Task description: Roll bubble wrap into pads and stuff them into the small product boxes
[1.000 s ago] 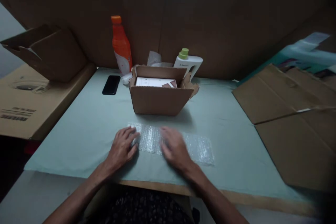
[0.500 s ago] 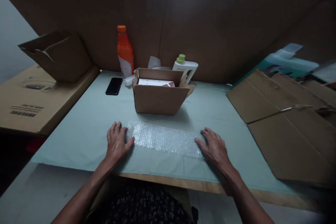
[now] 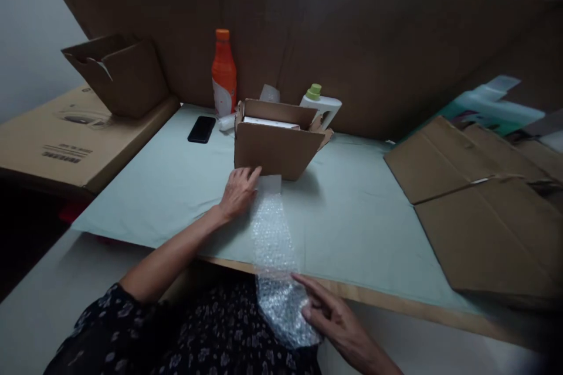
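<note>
Bubble wrap (image 3: 273,234) runs lengthwise away from us in the head view, its far end touching the small open cardboard box (image 3: 277,140), its near end hanging past the front edge of the table (image 3: 360,217). Our left hand (image 3: 237,190) lies with fingers spread flat on the far end; our right hand (image 3: 336,319) pinches the hanging end, fingers narrow. Open cloth lies free on either side of the strip. Flattened cardboard (image 3: 479,199) bounds the right; a phone (image 3: 202,129) and an orange bottle (image 3: 224,73) sit far left.

hands (image 3: 240,192) (image 3: 338,322) on bubble wrap (image 3: 273,240)
</note>
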`<state>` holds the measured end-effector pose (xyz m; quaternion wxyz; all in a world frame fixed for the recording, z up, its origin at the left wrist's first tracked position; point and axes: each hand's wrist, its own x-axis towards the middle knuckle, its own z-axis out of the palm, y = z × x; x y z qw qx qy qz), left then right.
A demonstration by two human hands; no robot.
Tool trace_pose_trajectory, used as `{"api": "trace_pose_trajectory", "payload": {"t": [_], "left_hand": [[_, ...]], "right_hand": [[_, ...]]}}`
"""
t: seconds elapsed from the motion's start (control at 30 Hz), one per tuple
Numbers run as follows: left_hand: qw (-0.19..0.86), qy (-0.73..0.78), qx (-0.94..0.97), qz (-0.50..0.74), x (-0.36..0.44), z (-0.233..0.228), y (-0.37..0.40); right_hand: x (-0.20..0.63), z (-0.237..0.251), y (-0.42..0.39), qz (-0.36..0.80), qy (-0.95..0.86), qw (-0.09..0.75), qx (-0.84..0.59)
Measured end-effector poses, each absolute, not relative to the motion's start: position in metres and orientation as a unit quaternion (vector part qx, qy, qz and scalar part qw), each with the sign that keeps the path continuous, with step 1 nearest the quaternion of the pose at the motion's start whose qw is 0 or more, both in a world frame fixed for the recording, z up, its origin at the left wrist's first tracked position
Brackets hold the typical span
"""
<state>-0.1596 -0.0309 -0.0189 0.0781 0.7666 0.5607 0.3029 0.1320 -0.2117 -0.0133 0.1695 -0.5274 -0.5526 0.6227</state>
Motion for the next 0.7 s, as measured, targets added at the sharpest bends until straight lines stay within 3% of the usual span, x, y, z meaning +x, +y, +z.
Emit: {"api": "trace_pose_trajectory", "payload": {"t": [0.17, 0.27, 0.37, 0.53, 0.7], "left_hand": [[0.138, 0.459, 0.827, 0.296, -0.178, -0.016, -0.119], [0.310, 0.380, 0.820, 0.295, -0.184, -0.020, -0.191], [0.363, 0.447, 0.744, 0.339, -0.163, -0.032, -0.218], [0.261, 0.606, 0.669, 0.342, -0.131, -0.049, -0.180], [0.188, 0.619, 0.707, 0.284, -0.129, -0.053, -0.162]], "right_hand": [[0.110, -0.015, -0.220, 0.727, -0.395, 0.280, -0.486], [0.098, -0.012, -0.212, 0.763, -0.352, 0.329, -0.431], [0.088, -0.015, -0.194, 0.731, -0.417, 0.355, -0.406], [0.090, -0.029, -0.182, 0.599, -0.526, 0.397, -0.455], [0.104, -0.035, -0.182, 0.260, -0.781, 0.347, -0.449]]}}
